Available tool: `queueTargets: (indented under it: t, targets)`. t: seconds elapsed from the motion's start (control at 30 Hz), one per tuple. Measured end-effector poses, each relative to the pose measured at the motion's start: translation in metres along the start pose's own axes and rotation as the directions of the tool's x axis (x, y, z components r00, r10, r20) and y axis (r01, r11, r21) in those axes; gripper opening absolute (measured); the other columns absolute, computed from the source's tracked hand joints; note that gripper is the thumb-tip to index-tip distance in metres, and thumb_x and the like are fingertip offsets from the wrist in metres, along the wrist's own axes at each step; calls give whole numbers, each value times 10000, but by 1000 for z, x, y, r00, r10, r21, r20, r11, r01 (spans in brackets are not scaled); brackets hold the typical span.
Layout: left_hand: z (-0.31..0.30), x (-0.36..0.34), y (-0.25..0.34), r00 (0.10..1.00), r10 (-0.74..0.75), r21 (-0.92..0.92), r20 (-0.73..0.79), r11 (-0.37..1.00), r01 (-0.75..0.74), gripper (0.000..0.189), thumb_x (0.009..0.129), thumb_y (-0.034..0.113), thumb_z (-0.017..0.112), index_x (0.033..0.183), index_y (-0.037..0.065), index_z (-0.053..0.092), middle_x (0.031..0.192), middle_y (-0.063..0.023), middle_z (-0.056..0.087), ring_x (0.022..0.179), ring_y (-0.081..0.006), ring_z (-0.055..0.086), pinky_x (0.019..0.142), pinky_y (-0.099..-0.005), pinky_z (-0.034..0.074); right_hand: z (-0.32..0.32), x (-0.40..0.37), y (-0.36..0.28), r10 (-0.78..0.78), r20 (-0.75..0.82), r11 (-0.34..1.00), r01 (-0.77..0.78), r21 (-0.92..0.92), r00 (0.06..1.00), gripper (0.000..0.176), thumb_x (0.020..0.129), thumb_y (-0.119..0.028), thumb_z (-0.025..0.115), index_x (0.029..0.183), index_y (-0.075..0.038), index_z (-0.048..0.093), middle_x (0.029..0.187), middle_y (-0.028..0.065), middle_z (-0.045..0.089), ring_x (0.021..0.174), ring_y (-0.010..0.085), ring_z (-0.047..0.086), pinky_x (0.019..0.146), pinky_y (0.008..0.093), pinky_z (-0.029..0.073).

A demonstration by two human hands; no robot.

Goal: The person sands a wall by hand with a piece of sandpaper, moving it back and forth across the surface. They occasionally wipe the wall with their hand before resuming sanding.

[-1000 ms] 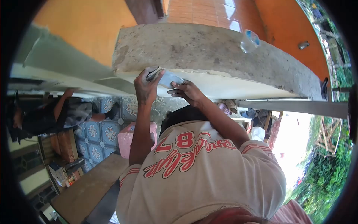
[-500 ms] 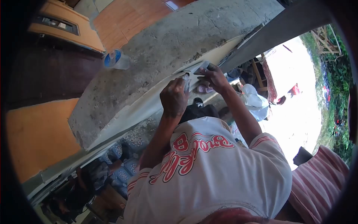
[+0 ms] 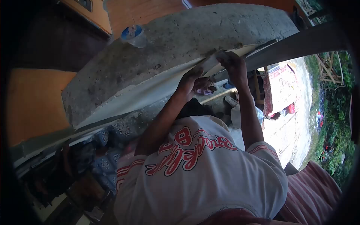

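My left hand point(image 3: 189, 82) is closed around the near end of a pale, thin flat sheet point(image 3: 210, 63). At the sheet's other end, the fingers of my right hand point(image 3: 233, 66) pinch it near the corner. The sheet is stretched between both hands, in front of the white side of a rough concrete ledge point(image 3: 176, 41) and close to its edge. What the sheet is made of does not show clearly.
On top of the ledge stands a clear plastic cup point(image 3: 134, 35) with a blue and white label. Footwear point(image 3: 204, 91) lies on the floor below my hands. A dark beam point(image 3: 292, 45) extends rightward, and a red striped cloth point(image 3: 315, 195) hangs at lower right.
My view has shifted, and both hands now appear higher and further right. They stand further apart, with the pale sheet, bunched before, now drawn out flat between them.
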State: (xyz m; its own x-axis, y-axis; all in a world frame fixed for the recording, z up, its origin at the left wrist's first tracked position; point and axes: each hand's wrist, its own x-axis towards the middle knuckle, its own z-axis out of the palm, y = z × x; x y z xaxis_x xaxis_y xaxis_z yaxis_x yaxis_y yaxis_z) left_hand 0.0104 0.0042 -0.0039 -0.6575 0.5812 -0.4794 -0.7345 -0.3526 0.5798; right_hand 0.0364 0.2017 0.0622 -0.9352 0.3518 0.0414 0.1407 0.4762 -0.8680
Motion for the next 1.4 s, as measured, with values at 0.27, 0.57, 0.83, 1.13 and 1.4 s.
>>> queueTargets:
  t: [0.27,0.57,0.83,1.13,1.4]
  targets:
    - [-135,-126,50,940,246,9,-238,968,-251,257,863,330,725,887,106,601,677,60,496,546,-44,461,611,-221,473,154,-59,-77,-111,315,993,89,81,943,359,874,-209,684,1054,96,628,848,186,682,710,175,678,626,315,542]
    - [-322,-301,115,462,645,447,-609,760,-472,311,821,302,773,967,40,695,707,20,585,578,-64,533,525,-235,501,375,-146,-189,-151,751,954,-105,282,643,358,958,-234,598,1114,88,606,978,165,684,907,215,692,676,305,585]
    - [-335,-385,173,144,891,880,-430,450,-153,383,778,292,779,1029,16,695,911,-119,717,806,-203,669,771,-335,510,463,-181,-236,-16,948,754,-619,221,319,440,979,-249,549,1329,5,467,1261,163,560,1109,320,616,862,437,530]
    - [-243,-304,153,327,945,985,1,-57,160,276,814,316,715,959,82,721,900,-109,706,836,-301,679,748,-372,523,402,-141,-147,23,962,490,-842,226,272,488,928,-286,642,1336,-85,463,1336,75,522,1259,306,499,1042,450,379]
    - [-119,-171,99,577,803,969,151,-235,74,245,834,299,709,946,83,734,841,-144,706,759,-320,683,658,-392,528,245,-77,-38,153,805,437,-770,465,573,429,899,-231,688,1236,4,569,1180,102,627,1145,279,588,959,420,469]
